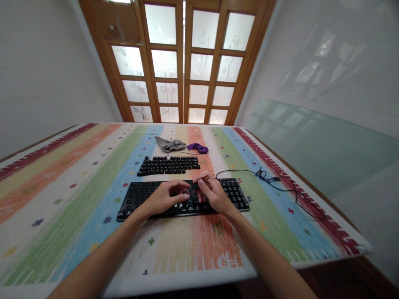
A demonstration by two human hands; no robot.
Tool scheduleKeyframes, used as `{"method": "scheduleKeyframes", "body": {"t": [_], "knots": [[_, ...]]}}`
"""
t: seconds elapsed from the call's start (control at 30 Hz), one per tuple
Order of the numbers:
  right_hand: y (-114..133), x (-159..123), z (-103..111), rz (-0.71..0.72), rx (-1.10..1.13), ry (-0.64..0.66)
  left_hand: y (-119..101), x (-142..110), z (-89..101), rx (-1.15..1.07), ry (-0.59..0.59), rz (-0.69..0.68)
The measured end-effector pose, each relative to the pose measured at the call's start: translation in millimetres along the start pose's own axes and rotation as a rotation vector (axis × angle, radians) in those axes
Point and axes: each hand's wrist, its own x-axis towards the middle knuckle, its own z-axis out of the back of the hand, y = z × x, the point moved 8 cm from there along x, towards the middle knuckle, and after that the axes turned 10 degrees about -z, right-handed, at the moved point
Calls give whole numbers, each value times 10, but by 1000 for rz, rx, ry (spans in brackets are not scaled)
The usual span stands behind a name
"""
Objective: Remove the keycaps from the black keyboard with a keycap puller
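Note:
A black computer keyboard [137, 195] lies in front of me on the table. Its left part shows bare switches without keycaps, while keycaps still cover the number pad at the right. My left hand [170, 196] is over the middle of the keyboard, thumb and forefinger apart, with nothing visible between them. Beside it, my right hand [213, 194] is closed in a pinch above the keys. A small dark thing shows near its fingertips, but I cannot make out what it is. Behind the keyboard, loose black keycaps [168, 165] are laid out in rows.
A grey cloth [171, 144] and a purple cloth [198, 148] lie behind the keycaps. The keyboard's black cable [272, 179] runs tangled to the right. Under everything is a striped tablecloth [77, 199]. Wooden glazed doors [183, 62] stand beyond the table.

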Motion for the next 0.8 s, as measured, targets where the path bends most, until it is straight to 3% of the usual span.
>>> {"method": "scheduleKeyframes", "body": {"t": [0.23, 0.4, 0.6, 0.8], "knots": [[25, -5, 2, -2, -2, 14, 19, -15, 11, -48, 9, 55], [15, 10, 46, 19, -70, -38, 24, 10, 71, 16, -40, 22], [78, 0, 108, 62, -198, -135, -91, 117, 177, 286, -86, -108], [118, -18, 124, 88, -300, -172, -232, 389, 185, 574, -102, -338]]}}
